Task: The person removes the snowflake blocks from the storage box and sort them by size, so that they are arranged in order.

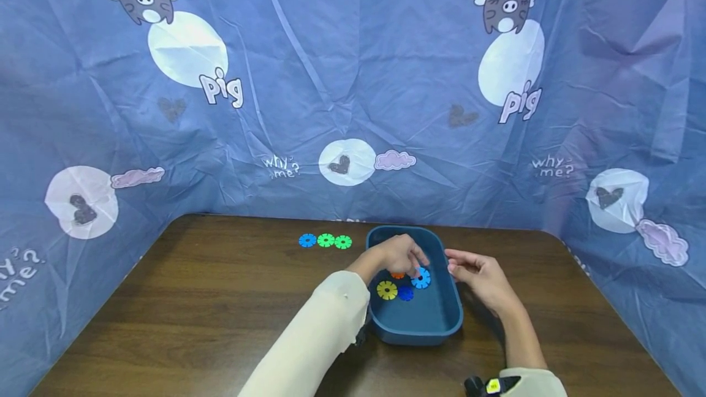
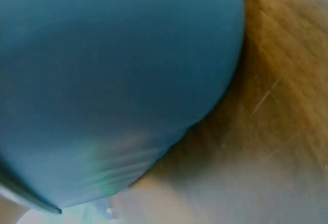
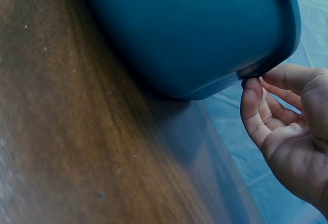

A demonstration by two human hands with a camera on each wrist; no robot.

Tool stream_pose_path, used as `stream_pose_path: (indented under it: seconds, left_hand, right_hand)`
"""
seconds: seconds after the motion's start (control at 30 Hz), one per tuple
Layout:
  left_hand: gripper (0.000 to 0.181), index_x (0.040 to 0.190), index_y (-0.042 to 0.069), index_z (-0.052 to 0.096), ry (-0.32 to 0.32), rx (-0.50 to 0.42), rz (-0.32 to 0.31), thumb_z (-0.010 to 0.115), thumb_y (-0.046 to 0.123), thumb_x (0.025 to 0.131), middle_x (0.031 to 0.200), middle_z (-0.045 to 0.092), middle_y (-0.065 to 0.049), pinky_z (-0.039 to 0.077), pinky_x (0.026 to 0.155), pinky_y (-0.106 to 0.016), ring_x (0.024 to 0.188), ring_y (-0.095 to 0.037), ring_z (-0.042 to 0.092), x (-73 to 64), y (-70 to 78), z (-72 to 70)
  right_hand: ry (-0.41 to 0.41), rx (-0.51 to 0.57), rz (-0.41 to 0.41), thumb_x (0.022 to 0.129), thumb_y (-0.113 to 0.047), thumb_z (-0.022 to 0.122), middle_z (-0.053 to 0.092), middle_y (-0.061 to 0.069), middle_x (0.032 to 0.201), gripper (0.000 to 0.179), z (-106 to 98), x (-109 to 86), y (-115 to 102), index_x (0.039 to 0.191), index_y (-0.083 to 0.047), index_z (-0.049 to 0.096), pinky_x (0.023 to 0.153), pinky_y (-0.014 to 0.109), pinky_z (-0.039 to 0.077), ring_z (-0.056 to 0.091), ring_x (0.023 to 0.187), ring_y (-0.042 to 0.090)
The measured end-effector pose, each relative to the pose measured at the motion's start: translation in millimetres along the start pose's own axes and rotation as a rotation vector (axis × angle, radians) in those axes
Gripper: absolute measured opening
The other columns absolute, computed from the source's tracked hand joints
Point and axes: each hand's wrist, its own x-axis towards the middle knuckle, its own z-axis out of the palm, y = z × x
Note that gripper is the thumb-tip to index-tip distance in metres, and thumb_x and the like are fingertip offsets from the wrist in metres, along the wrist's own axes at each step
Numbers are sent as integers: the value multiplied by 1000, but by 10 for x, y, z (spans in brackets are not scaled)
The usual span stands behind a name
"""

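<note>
left hand (image 1: 401, 254) fingers-down inside the blue tub (image 1: 438, 308), grip unclear, right hand (image 1: 484, 277) outside, grip pinched on the rim (image 1: 416, 334)

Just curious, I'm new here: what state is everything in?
Tray, upright
Left hand, in tray, grip unclear
Right hand, pinching tray's rim
Light-blue disc, by left hand
Yellow disc, flat inside
Navy disc, flat inside
Orange disc, partly hidden
Row of discs, flat on table
Backdrop, creased

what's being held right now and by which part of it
The right hand pinches the blue bin by its right rim; whether the left hand holds the light-blue disc beneath it cannot be told.
</note>
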Motion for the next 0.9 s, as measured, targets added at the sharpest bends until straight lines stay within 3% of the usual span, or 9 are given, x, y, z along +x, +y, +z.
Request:
stream_pose_path:
  seconds: [0.3, 0.6, 0.9]
  left_hand:
    - [19, 112, 8, 78, 21, -57, 49, 71, 4, 95, 90, 75, 2, 57, 73, -25, 82, -11, 69, -84, 10, -161]
    - [16, 109, 6, 78, 150, -79, 67, 69, 5, 96, 94, 76, -1, 57, 76, -27, 84, -12, 68, -243, -34, -429]
    - [19, 113, 5, 77, 238, -88, 57, 67, 6, 97, 102, 76, -5, 57, 81, -31, 90, -15, 70, -422, -218, -778]
  right_hand:
    - [0, 6, 8, 101, -9, 66, 68, 26, 120, 40, 1, -11, -7, 137, 7, 60, 83, 26, 58, 69, 101, 17]
    - [19, -16, 9, 99, -8, 67, 69, 24, 118, 39, 4, 0, 0, 135, 6, 62, 82, 25, 58, 69, 98, 13]
    - [13, -5, 18, 100, -10, 67, 68, 23, 118, 40, -4, -9, 5, 136, 5, 61, 83, 25, 58, 69, 98, 11]
